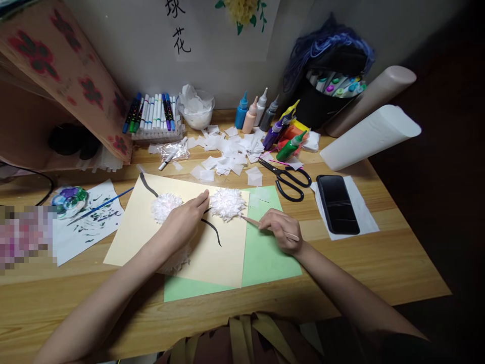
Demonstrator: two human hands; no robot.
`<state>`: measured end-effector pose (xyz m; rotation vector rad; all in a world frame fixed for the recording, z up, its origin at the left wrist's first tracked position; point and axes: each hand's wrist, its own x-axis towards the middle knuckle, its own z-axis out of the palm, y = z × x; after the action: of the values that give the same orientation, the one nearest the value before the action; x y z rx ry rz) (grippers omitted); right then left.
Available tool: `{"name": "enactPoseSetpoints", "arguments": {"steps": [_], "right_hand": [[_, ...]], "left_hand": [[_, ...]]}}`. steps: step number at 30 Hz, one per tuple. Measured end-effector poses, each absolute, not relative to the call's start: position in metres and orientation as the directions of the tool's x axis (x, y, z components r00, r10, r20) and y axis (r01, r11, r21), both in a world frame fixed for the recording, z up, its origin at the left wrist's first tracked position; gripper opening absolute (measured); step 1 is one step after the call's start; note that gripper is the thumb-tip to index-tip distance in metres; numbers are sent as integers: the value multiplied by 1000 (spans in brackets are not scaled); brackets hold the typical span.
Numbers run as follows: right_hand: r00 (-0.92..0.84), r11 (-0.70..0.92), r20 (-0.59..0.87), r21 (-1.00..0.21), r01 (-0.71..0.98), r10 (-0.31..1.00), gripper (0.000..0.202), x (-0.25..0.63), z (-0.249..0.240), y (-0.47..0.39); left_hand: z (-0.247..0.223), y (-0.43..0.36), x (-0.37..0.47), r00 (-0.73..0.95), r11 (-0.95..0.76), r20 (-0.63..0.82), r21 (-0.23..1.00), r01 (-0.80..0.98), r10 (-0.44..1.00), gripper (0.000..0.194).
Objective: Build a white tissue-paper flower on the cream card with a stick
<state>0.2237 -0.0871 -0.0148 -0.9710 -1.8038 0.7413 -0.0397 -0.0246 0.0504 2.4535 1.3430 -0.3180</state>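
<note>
My left hand (184,216) lies flat on a cream sheet of paper (223,265), fingers stretched out between two fluffy white paper flowers. One flower (165,206) is at its left, the other (228,204) just past its fingertips. A third white tuft (179,262) is partly hidden under my left wrist. Black curved lines (214,230) run across the sheet. My right hand (283,231) grips a slim wooden stick (251,221), its tip at the lower right edge of the right flower. Beneath the cream sheet lies green paper (271,260).
Small white paper squares (227,151) are scattered behind the sheet. Black-handled scissors (286,179), paint bottles (250,116), a phone (338,205) and a paper roll (369,139) stand or lie to the right. Leftward are a paintbrush (104,205) and a marker rack (155,132).
</note>
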Motion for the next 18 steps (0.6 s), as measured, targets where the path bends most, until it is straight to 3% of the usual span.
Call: {"name": "enactPoseSetpoints", "arguments": {"steps": [14, 18], "right_hand": [[-368, 579, 451, -695, 427, 813, 19, 214, -9, -82], [-365, 561, 434, -717, 415, 824, 18, 213, -9, -81]], "left_hand": [[49, -25, -39, 549, -526, -326, 162, 835, 770, 66], [48, -26, -40, 548, -521, -321, 171, 836, 773, 67]]}}
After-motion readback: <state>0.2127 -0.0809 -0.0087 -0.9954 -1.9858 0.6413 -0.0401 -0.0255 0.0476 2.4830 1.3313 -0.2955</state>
